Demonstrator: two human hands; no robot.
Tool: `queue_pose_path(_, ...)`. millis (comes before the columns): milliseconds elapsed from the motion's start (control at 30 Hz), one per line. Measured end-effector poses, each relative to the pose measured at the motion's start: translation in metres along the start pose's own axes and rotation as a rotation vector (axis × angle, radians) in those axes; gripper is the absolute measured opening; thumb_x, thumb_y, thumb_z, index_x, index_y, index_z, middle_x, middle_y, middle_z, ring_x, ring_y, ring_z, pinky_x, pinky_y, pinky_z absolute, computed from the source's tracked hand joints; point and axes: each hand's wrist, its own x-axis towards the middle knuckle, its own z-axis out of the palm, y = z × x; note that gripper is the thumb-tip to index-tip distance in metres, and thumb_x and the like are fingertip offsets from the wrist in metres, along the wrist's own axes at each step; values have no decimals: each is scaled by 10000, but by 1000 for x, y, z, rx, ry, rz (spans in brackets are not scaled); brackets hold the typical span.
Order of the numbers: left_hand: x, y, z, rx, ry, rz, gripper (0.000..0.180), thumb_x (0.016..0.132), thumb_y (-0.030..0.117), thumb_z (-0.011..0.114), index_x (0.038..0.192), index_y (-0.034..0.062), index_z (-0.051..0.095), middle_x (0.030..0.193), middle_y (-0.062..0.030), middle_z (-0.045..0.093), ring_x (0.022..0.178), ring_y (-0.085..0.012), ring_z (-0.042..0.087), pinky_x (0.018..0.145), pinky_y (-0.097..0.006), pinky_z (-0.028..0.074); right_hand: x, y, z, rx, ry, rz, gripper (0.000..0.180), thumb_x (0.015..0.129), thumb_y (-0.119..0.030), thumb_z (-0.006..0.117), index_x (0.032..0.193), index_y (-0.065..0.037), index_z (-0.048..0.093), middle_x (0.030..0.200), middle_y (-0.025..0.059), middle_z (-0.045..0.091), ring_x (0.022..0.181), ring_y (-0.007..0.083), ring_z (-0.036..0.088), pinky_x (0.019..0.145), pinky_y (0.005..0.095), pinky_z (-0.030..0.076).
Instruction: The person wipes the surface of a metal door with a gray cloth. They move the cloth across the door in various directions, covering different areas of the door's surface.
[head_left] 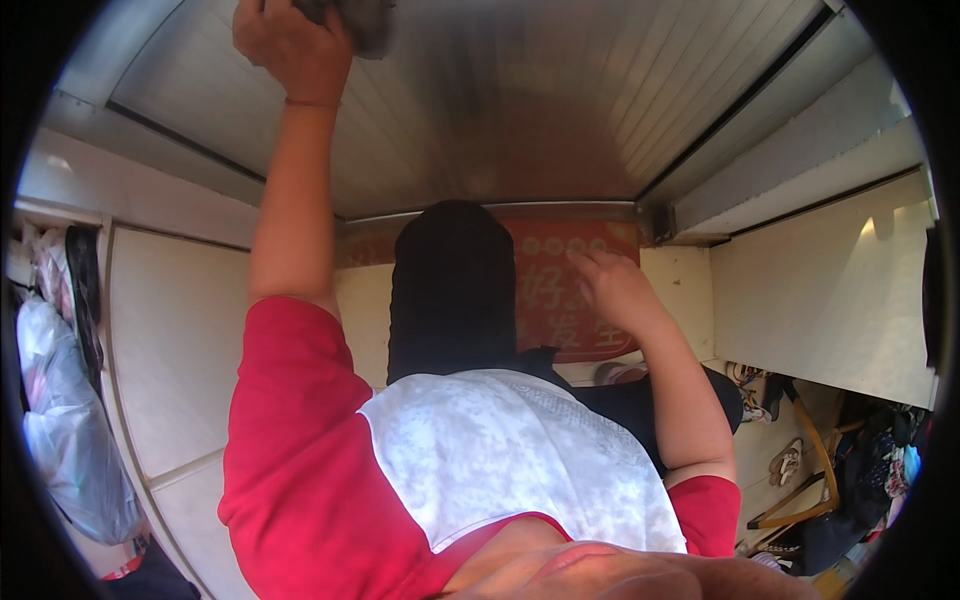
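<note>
A dark grey cloth (368,25) is bunched in my left hand (293,48), which is raised high at the upper left. The cloth lies against or close to a ribbed grey metal door panel (500,120); the top edge of the picture cuts off part of the hand and cloth. My right hand (615,285) hangs lower, over the red doormat (570,320), with its fingers loosely extended and nothing seen in them. One bent leg in black trousers (452,280) stands between my arms, in front of the panel.
Plastic bags (70,410) hang at the left beside a pale tiled wall (180,330). On the right, a white panel (830,290) stands above sandals (787,462) and a wooden-framed rack or chair (815,500) with dark clothes. A threshold rail (490,208) runs below the door panel.
</note>
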Motion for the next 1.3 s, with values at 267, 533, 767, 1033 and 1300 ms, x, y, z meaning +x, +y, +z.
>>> queue_pose_path(267,-86,23,1,206,-77,122,565,686,384,724,1162,188,489,1259,-128,415,1138,-363,403,951,-550,295,-4,1,0,23,16,-5,428,801,-117,626,1224,-63,591,1060,159,628,960,347,607,842,442,482)
queue_pose_path(533,-85,6,-7,140,-196,176,520,708,238,738,1174,183,514,1241,-138,464,1135,-349,435,932,-488,334,-3,0,0,21,8,0,435,803,-127,628,1231,-61,588,1054,154,625,963,338,608,854,442,479)
queue_pose_path(767,-92,27,-12,68,-342,163,550,692,123,703,1208,190,525,1228,-123,503,1111,-324,487,923,-456,345,-4,3,9,-3,22,-28,444,797,-135,634,1232,-58,588,1056,141,622,958,324,612,856,430,481)
queue_pose_path(1033,-207,65,-30,-120,-821,646,422,801,162,579,1201,290,541,1259,5,489,1184,-192,439,958,-452,326,0,2,7,3,24,-28,433,790,-132,640,1215,-60,593,1047,135,623,959,319,611,836,433,488)
queue_pose_path(1300,-151,63,3,-115,-516,526,438,827,133,577,1227,308,562,1233,13,539,1150,-193,489,950,-426,344,-11,8,3,-18,23,-13,429,798,-136,623,1217,-50,587,1051,138,626,954,315,609,845,431,480)
